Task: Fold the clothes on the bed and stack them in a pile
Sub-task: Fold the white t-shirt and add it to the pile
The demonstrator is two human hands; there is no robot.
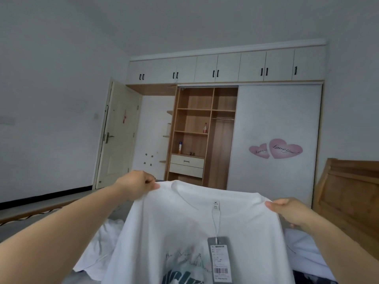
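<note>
While I hold it up above the bed (24,224), the white T-shirt (184,232) hangs between my hands, left hand (137,186) and right hand (291,210) each pinching a shoulder.

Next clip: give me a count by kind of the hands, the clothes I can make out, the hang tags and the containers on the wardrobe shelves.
Hands: 2, left hand and right hand, each gripping a shoulder of the T-shirt
White T-shirt held up: 1
Other white garments lying below, at left and at right: 2
Grey hang tag: 1
Bottle and can on shelves: 2
Total: 8
</note>
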